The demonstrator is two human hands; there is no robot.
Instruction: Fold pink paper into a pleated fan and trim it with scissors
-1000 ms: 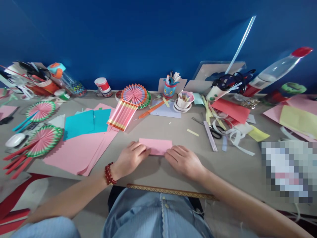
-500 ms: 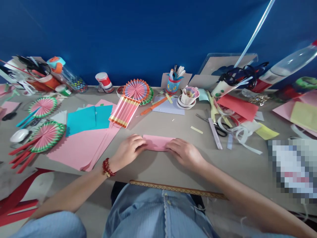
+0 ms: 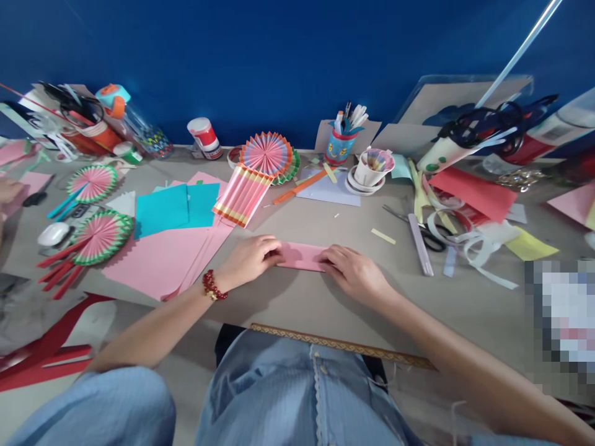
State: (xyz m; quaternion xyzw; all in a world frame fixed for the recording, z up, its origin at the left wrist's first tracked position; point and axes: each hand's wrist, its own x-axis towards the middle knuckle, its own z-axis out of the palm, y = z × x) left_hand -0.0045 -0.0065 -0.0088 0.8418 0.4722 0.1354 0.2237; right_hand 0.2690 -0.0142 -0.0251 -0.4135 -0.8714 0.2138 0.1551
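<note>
A narrow folded strip of pink paper lies across the table in front of me. At its left end, the fingers and thumb of my left hand are closed on the paper; a dark red bead bracelet circles that wrist. My right hand grips the right end, its fingers bent over the edge. Behind and left of the strip are larger pink sheets, two teal sheets and a pleated pink paper piece with yellow and orange bands.
Black-handled scissors and a lilac cutter-like tool lie to the right, near curled white strips. Round paper fans rest at the left. A blue pen cup and a white cup stand behind.
The pink paper between my hands looks narrower, folded down further. Both hands keep their hold on its ends. The whole view has shifted slightly.
</note>
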